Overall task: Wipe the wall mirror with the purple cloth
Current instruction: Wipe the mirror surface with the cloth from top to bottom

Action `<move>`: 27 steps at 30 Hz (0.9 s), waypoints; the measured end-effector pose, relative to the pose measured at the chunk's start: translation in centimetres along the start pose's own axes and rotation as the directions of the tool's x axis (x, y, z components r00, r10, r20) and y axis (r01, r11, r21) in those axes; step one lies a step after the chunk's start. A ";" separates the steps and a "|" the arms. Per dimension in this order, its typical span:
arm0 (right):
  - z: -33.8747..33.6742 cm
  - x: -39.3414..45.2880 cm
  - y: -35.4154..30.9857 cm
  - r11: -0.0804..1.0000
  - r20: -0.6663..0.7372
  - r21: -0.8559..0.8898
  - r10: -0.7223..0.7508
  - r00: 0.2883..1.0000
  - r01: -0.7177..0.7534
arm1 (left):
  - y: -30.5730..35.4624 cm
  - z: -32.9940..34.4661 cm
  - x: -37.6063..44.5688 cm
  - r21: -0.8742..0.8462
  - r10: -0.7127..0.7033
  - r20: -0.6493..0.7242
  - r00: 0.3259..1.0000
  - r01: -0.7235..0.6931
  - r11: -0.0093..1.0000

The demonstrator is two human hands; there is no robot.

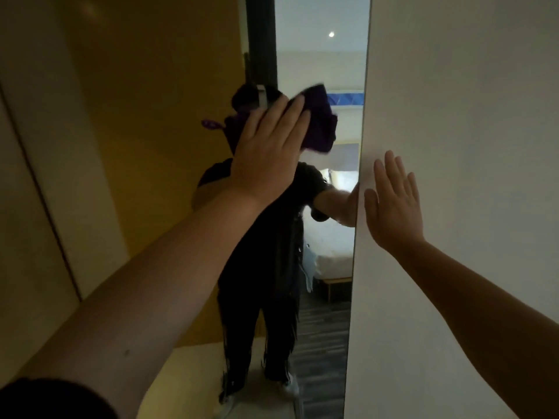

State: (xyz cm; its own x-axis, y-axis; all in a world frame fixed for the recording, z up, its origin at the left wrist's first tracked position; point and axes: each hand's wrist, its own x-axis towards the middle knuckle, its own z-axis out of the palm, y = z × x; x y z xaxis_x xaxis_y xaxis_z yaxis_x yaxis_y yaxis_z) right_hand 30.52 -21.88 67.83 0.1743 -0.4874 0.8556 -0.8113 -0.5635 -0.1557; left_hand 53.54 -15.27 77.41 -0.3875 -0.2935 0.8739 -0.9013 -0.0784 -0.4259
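Observation:
A tall wall mirror (320, 55) fills the middle of the view, its right edge meeting a white wall. My left hand (266, 146) presses a crumpled purple cloth (320, 122) flat against the glass at about head height; the fingers lie spread over the cloth, and part of it sticks out past my fingertips. My right hand (393, 201) rests flat and open on the white wall (453, 146) just right of the mirror's edge, holding nothing. The glass reflects a person in dark clothes.
A yellow-brown panel (151, 116) and a pale door surface stand to the left. The mirror reflects a bed with white bedding (332, 243) and a dark patterned floor. A pale ledge (187, 367) lies below the mirror.

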 end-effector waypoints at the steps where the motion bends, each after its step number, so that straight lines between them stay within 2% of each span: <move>1: 0.5 -0.1 0.3 1.000 0.000 0.017 -0.001 1.000 0.001 | 1.0 0.7 -2.2 -0.005 0.039 0.002 0.999 -0.039 0.999; 5: 2.2 -1.2 0.1 0.990 -0.016 0.136 -0.022 1.000 0.024 | 4.9 3.1 -10.4 -0.011 0.113 -0.023 0.993 -0.113 0.994; 8: 2.9 -1.8 -0.2 0.979 -0.028 0.203 -0.004 1.000 0.010 | 7.2 4.2 -17.3 -0.036 0.163 0.034 0.986 -0.161 0.986; 10: 2.9 -1.8 0.0 0.982 -0.011 0.187 -0.011 1.000 0.013 | 8.4 4.6 -22.5 -0.058 0.219 0.116 0.969 -0.213 0.975; 13: 2.8 -1.5 0.8 0.997 0.060 0.051 -0.067 0.996 0.064 | 9.3 4.6 -26.3 -0.093 0.192 0.181 0.965 -0.177 0.980; 16: 2.8 -1.4 1.6 0.992 0.111 -0.041 -0.111 0.988 0.116 | 9.3 3.7 -25.3 -0.122 0.164 0.192 0.968 -0.142 0.982; 20: 2.7 -1.5 1.9 0.985 0.128 -0.082 -0.143 0.981 0.155 | 8.5 2.0 -22.3 -0.227 0.130 0.184 0.974 -0.087 0.970; 24: 2.3 -1.4 1.8 0.978 0.135 -0.110 -0.162 0.977 0.178 | 5.4 0.7 -13.2 -0.261 -0.065 0.041 0.997 0.074 0.962; 27: 2.2 -1.4 2.0 0.972 0.149 -0.126 -0.178 0.973 0.197 | 3.0 -0.8 -3.6 -0.235 -0.086 -0.067 0.994 0.068 0.970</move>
State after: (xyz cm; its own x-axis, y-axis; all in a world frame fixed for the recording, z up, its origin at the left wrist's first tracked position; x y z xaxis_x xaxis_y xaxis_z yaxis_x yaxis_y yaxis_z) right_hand 29.88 -23.73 65.24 0.3968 -0.4733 0.7865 -0.8248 -0.5598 0.0792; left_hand 52.08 -13.67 73.16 -0.3207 -0.2217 0.9209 -0.9458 0.1281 -0.2985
